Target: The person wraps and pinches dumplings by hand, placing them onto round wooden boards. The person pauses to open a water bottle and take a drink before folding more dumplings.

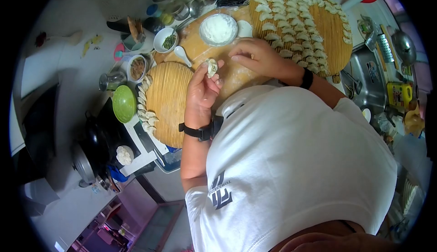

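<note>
My left hand (203, 88) holds a dumpling (212, 68) between thumb and fingers, and some filling seems to show on its pale wrapper. To its right is my right hand (257, 57), apart from the dumpling, with thumb and index finger parted and nothing visible between them. Both hands are over a floury wooden board (195, 38). Beyond them sits a bowl of white flour (218, 29). A white spoon (182, 56) lies near my left hand, and a small bowl of chopped greens (165, 40) stands behind it.
A round slatted board (170, 99) at left has dumplings (144, 104) along its edge. Another round board (334, 42) at right carries many dumplings in rows. A bowl of brownish filling (137, 68) and a green bowl (124, 104) stand at left. The sink (368, 76) is far right.
</note>
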Motion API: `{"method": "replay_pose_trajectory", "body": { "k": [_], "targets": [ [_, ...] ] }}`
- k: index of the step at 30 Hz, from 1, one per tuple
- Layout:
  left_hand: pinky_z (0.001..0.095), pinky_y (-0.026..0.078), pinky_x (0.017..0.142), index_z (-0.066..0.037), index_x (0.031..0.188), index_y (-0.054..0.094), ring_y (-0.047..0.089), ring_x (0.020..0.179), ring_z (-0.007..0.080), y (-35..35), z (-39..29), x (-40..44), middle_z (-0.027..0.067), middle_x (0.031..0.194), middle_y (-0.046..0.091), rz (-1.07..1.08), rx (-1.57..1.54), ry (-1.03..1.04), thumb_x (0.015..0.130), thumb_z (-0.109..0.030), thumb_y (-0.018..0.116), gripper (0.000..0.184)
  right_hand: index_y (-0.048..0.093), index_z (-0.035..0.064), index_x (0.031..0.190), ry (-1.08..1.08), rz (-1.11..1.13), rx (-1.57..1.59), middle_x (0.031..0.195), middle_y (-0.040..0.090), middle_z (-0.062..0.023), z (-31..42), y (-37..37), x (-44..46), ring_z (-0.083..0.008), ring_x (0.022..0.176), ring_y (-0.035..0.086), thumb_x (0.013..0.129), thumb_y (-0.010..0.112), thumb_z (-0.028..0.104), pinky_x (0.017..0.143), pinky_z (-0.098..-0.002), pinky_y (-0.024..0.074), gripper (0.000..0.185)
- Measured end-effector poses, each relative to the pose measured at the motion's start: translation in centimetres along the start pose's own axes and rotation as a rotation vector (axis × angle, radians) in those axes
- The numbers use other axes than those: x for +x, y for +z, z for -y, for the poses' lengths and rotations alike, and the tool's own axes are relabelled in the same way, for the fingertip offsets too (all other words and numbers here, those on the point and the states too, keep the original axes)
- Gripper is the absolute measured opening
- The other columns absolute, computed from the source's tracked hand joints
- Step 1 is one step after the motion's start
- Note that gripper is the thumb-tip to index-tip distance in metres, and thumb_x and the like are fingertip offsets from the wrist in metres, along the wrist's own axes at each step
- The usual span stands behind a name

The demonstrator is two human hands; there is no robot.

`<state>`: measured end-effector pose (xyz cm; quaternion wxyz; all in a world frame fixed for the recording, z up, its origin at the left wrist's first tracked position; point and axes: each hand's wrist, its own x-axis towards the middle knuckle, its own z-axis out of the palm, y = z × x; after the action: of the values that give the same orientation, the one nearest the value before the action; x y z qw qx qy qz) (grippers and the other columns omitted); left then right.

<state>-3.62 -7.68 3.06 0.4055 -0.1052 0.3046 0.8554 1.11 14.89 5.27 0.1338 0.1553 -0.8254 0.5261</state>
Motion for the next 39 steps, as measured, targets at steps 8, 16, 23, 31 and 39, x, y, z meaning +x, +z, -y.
{"method": "replay_pose_trajectory", "body": {
  "k": [8,16,23,31,39],
  "targets": [
    [0.024,0.053,0.057,-0.003,0.105,0.057,0.063,0.065,0.0154,2.7,-1.1,3.6,0.0145,0.097,0.067,-0.219,0.322,0.194,0.091,-0.01,0.06,0.016,0.064,0.0019,0.093,0.126,-0.037,0.039,0.083,0.061,-0.0073,-1.6,-2.3,-2.5,-0.0166,0.072,0.058,0.089,0.063,0.008,0.063,-0.0283,0.0449,0.008],
    [0.0343,0.052,0.062,-0.005,0.098,0.063,0.065,0.066,0.0252,3.2,-0.7,12.5,0.0116,0.086,0.069,-0.425,1.747,0.854,0.077,-0.012,0.072,0.024,0.064,0.0032,0.093,0.225,-0.095,0.054,0.083,0.061,-0.006,-3.3,-5.4,-4.8,-0.015,0.071,0.057,0.089,0.063,0.007,0.063,-0.0274,0.0441,0.006],
    [0.0446,0.053,0.067,-0.008,0.091,0.064,0.067,0.078,0.0349,2.7,0.0,18.3,0.0167,0.086,0.069,-0.416,2.287,0.612,0.082,-0.017,0.059,0.013,0.063,0.0021,0.09,0.325,-0.125,0.043,0.084,0.063,-0.0096,-4.4,-8.3,-6.0,-0.0221,0.074,0.06,0.087,0.063,0.01,0.065,-0.033,0.0458,0.008],
    [0.0418,0.054,0.064,-0.005,0.095,0.062,0.068,0.079,0.0319,2.1,-0.7,19.1,0.0159,0.084,0.069,-0.345,2.293,0.551,0.086,-0.008,0.054,0.013,0.063,0.0024,0.091,0.279,-0.16,-0.013,0.083,0.063,-0.0113,-5.4,-9.9,-5.4,-0.0271,0.077,0.06,0.087,0.063,0.011,0.067,-0.0351,0.047,0.009],
    [0.0344,0.06,0.072,0.0,0.107,0.057,0.068,0.085,0.0294,5.8,-2.5,11.2,0.0154,0.097,0.066,-0.068,0.324,0.035,0.09,-0.002,0.057,0.017,0.063,0.0029,0.089,0.221,-0.135,0.023,0.08,0.061,-0.0088,-4.0,-9.0,-1.3,-0.0226,0.074,0.059,0.085,0.066,0.012,0.065,-0.0318,0.0463,0.01]
  ]
}}
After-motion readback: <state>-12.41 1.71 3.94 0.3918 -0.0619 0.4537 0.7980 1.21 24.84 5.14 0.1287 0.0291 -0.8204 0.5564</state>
